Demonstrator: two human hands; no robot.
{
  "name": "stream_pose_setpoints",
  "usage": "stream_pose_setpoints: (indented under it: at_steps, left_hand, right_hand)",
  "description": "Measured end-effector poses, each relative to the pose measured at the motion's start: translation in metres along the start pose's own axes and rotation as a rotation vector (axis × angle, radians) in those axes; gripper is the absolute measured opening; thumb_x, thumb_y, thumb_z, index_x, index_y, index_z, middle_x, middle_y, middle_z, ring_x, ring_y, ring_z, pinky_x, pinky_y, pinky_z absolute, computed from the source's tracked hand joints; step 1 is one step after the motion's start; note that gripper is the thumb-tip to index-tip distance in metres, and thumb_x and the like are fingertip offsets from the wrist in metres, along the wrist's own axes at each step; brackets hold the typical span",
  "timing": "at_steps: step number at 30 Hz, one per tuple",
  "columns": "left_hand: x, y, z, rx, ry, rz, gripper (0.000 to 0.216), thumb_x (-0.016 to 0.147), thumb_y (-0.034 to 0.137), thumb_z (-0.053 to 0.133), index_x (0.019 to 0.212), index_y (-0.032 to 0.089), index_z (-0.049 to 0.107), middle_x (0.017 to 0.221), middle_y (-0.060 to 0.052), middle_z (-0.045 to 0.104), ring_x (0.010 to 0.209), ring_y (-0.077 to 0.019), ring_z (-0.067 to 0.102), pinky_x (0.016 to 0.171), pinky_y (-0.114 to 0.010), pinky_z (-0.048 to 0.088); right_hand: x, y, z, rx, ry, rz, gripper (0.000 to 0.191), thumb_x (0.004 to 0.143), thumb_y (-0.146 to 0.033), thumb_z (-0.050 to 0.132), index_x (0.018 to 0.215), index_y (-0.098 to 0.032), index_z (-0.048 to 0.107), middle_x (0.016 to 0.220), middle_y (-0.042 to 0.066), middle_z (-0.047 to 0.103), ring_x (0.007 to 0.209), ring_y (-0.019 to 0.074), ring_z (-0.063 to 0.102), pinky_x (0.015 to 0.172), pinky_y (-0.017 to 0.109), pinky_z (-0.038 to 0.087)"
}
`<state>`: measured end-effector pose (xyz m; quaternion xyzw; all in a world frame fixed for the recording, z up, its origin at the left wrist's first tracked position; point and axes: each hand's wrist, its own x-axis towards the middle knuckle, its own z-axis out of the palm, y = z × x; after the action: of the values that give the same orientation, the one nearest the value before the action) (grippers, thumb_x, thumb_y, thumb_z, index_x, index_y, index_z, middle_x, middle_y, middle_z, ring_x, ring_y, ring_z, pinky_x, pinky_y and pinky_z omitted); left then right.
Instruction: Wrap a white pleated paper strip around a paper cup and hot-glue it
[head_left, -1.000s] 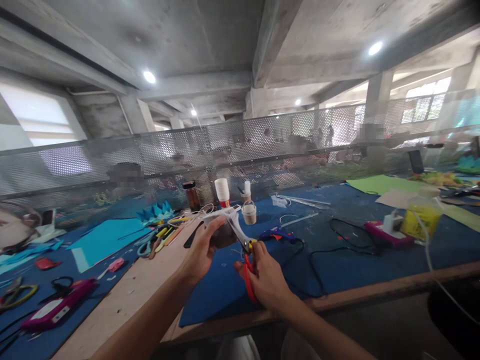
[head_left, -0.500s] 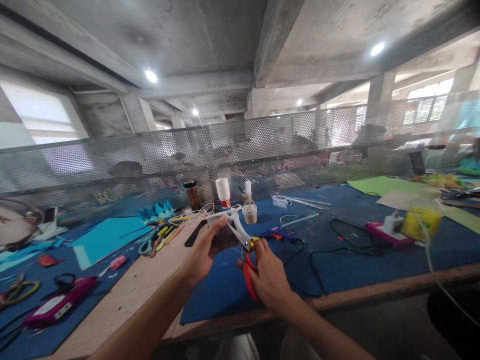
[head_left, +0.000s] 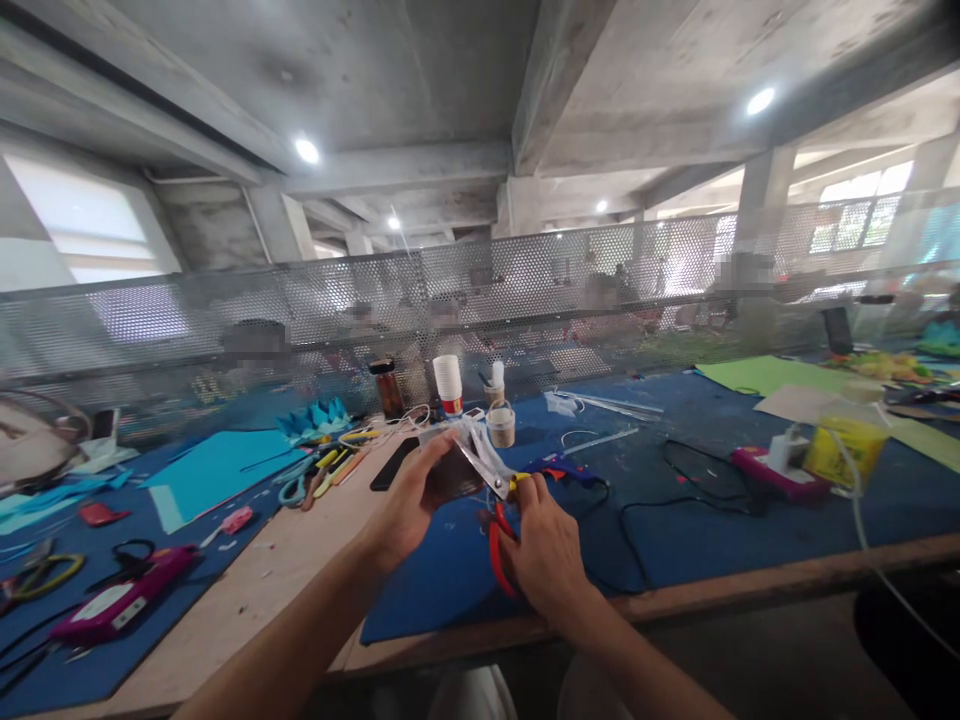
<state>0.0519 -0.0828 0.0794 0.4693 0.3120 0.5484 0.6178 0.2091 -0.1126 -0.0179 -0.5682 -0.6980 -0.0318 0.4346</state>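
- Two-handed: clamping dark item (head_left: 455, 477) in left hand (head_left: 407, 498), just left of scissors (head_left: 496, 487), likely for steadiness.
- Gripping their handles (head_left: 496, 552) in right hand (head_left: 551, 540), likely for leverage.

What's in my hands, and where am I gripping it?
Right hand: scissors, by the handles. Left hand: an unclear brownish piece, apparently by its left side.
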Motion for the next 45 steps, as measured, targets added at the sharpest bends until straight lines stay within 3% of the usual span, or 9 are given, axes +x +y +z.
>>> stream_pose_setpoints:
  at_steps: [8, 13, 18, 23, 33, 45]
  left_hand:
    - [-0.0006, 0.0052, -0.0027, 0.031, 0.098, -0.076, 0.022, 0.083, 0.033, 0.073, 0.101, 0.021, 0.075, 0.092, -0.003, 0.078, 0.078, -0.0201, 0.072, 0.066, -0.035, 0.065]
    - [-0.0011, 0.0046, -0.0037, 0.038, 0.079, -0.095, 0.017, 0.083, 0.032, 0.072, 0.094, 0.019, 0.074, 0.088, -0.005, 0.078, 0.076, -0.0208, 0.072, 0.066, -0.035, 0.064]
    - [-0.0014, 0.0049, -0.0027, 0.054, 0.078, -0.068, 0.025, 0.084, 0.033, 0.072, 0.103, 0.018, 0.074, 0.095, -0.007, 0.077, 0.079, -0.0205, 0.072, 0.068, -0.035, 0.065]
    - [-0.0015, 0.0068, 0.0001, -0.026, 0.090, -0.091, 0.016, 0.084, 0.029, 0.070, 0.094, 0.018, 0.075, 0.084, -0.004, 0.076, 0.073, -0.0174, 0.071, 0.070, -0.034, 0.065]
    - [-0.0005, 0.0062, -0.0076, -0.065, 0.001, -0.096, 0.019, 0.085, 0.027, 0.065, 0.098, 0.016, 0.074, 0.096, -0.007, 0.077, 0.083, -0.0232, 0.074, 0.077, -0.046, 0.066]
    - [-0.0008, 0.0049, -0.0030, -0.005, 0.065, -0.098, 0.018, 0.084, 0.029, 0.069, 0.096, 0.017, 0.073, 0.087, -0.006, 0.078, 0.075, -0.0204, 0.074, 0.072, -0.037, 0.066]
  right_hand:
    - [0.0031, 0.0019, -0.0051, -0.024, 0.011, -0.012, 0.034, 0.097, -0.054, 0.057, 0.105, -0.022, 0.051, 0.104, 0.007, 0.062, 0.088, 0.0265, 0.067, 0.070, 0.035, 0.047]
    - [0.0025, 0.0023, -0.0068, -0.009, -0.012, -0.051, 0.032, 0.097, -0.053, 0.057, 0.107, -0.023, 0.052, 0.106, 0.007, 0.062, 0.088, 0.0259, 0.066, 0.070, 0.035, 0.047]
    - [0.0007, 0.0051, -0.0045, -0.026, -0.002, -0.025, 0.035, 0.098, -0.057, 0.054, 0.104, -0.022, 0.052, 0.103, 0.007, 0.063, 0.085, 0.0257, 0.067, 0.068, 0.035, 0.046]
    - [0.0004, 0.0068, -0.0032, -0.051, 0.022, -0.018, 0.035, 0.096, -0.057, 0.057, 0.102, -0.022, 0.053, 0.101, 0.006, 0.063, 0.084, 0.0256, 0.067, 0.066, 0.034, 0.046]
    - [0.0002, 0.0056, -0.0050, -0.034, 0.023, -0.020, 0.036, 0.097, -0.057, 0.056, 0.101, -0.022, 0.053, 0.101, 0.006, 0.063, 0.084, 0.0253, 0.068, 0.067, 0.034, 0.045]
    - [-0.0009, 0.0058, -0.0065, -0.003, -0.002, -0.025, 0.033, 0.096, -0.054, 0.060, 0.101, -0.022, 0.055, 0.100, 0.004, 0.064, 0.081, 0.0237, 0.068, 0.066, 0.033, 0.044]
